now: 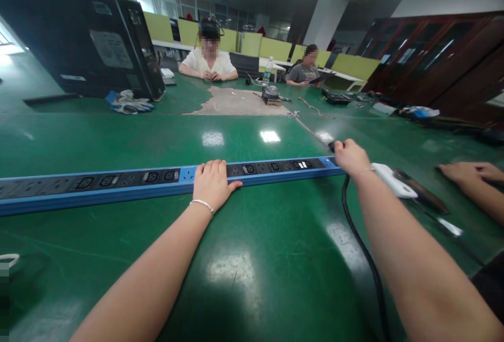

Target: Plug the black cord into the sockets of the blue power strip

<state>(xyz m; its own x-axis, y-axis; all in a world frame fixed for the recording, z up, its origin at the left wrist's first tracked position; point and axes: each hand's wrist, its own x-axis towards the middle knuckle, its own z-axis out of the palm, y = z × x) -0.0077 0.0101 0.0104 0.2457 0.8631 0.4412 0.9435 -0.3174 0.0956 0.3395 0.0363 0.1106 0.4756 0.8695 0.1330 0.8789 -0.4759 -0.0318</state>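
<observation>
My left fingers (211, 168) lie unclenched across the blue power strip (173, 183) on the counter (275, 216); my right fingers (348, 144) grip what looks like a black plug (331, 146), black cable (360, 238) trailing below them.

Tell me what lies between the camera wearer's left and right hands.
In the head view, a stretch of the blue-edged power strip, with a row of dark sockets, lies between the left hand and the right hand.
</observation>
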